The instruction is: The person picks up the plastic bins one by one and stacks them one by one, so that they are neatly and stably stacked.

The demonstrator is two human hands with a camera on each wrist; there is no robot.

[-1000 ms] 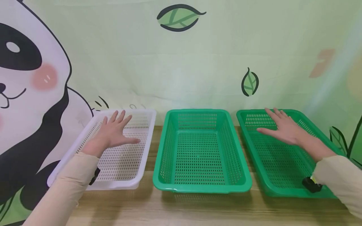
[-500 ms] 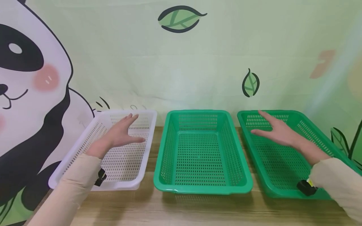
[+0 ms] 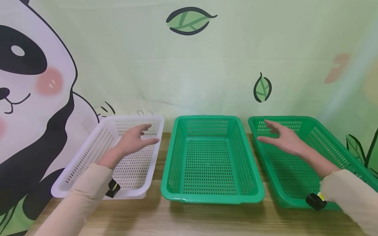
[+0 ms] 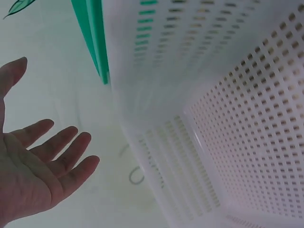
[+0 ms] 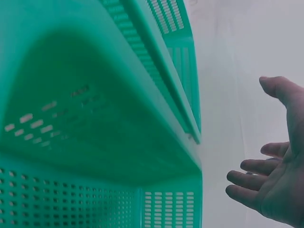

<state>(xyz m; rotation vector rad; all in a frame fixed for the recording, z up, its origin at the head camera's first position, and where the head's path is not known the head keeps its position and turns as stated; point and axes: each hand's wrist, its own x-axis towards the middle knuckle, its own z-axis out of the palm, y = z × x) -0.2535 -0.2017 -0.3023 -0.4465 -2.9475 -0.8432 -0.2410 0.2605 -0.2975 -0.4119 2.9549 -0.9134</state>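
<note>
Left hand (image 3: pixel 133 142) and right hand (image 3: pixel 286 139), both loosely spread.
Head view: the left is over the white basket (image 3: pixel 133 194), the right over the right-hand green basket (image 3: pixel 290 183); the middle green basket (image 3: pixel 209 167) sits between. Left wrist view: fingers parted, thumb well away. Right wrist view: fingers slightly bent, thumb apart.

White basket (image 3: pixel 136 167) partly behind left sleeve (image 3: pixel 79 196), panda (image 3: pixel 26 82) partly past head view's left edge.
</note>
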